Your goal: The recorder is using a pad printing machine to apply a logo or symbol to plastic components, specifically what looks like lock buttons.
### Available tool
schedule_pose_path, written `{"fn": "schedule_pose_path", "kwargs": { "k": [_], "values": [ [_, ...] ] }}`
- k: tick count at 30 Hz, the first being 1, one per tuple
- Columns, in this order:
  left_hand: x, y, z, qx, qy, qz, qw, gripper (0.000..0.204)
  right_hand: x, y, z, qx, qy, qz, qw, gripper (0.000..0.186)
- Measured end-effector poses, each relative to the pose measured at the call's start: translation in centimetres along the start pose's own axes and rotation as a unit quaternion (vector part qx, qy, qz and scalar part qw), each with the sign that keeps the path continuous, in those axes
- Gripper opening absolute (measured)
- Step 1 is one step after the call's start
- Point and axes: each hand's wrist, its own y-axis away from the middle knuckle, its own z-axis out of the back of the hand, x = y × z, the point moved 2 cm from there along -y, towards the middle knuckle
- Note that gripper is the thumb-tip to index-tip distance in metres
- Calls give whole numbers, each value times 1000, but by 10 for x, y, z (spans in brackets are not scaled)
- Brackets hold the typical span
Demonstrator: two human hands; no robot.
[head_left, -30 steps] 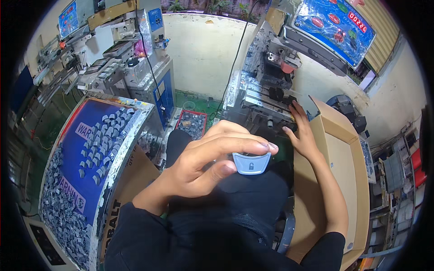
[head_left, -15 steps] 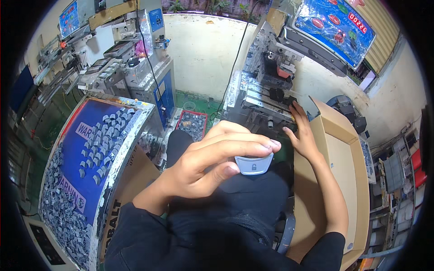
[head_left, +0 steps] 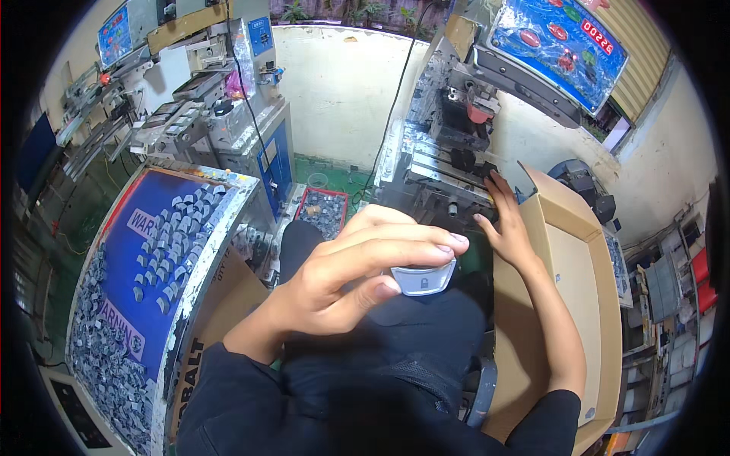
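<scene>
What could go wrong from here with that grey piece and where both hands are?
The left hand holds the curved grey piece by its edges above the lap, so a loosened pinch might drop it.

The right hand has its fingertips at the machine, near its working parts; if those moved, fingers could be caught.

The right forearm passes over the open cardboard box, so a sudden pull-back might knock it.
</scene>
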Motion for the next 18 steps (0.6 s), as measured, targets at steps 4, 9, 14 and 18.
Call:
{"fn": "schedule_pose_path", "kwargs": {
  "k": [4,9,14,18],
  "values": [
    [-1,-1,0,0,-5,0,1000,42,-1,1,0,-3,6,9,1000,68],
    [0,0,0,-6,-8,0,1000,42,-1,0,-1,2,7,-1,1000,68],
    [-1,-2,0,-5,-13,-1,1000,41,-1,0,0,2,8,7,1000,66],
    [0,-1,-1,-8,-10,-2,1000,41,1,0,0,-2,8,7,1000,66]
  ]
}}
